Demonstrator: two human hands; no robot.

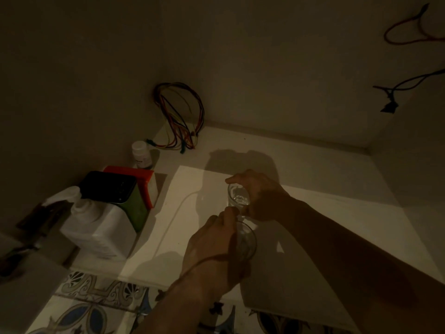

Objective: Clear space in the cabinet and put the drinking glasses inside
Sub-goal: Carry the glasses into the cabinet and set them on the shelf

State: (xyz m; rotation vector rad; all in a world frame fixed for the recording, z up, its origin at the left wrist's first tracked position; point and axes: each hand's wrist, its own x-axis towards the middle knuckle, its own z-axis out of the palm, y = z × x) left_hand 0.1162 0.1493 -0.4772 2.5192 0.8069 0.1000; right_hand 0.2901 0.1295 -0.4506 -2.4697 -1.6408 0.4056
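Inside a dim white cabinet, both my hands reach over its floor (pixel 325 213). My right hand (pixel 258 194) grips a clear drinking glass (pixel 237 196) from above, near the middle of the cabinet floor. My left hand (pixel 212 247) holds a second clear drinking glass (pixel 245 239) just in front of the first, closer to the cabinet's front edge. The two glasses are close together, almost touching. Whether either glass rests on the floor I cannot tell.
At the left stand a white plastic jug (pixel 96 227), a green carton with a black top (pixel 120 191), an orange-and-white box (pixel 144 182) and a small white bottle (pixel 140 154). Coloured wires (pixel 180 116) hang at the back wall. Patterned floor tiles (pixel 96 300) lie below the front edge.
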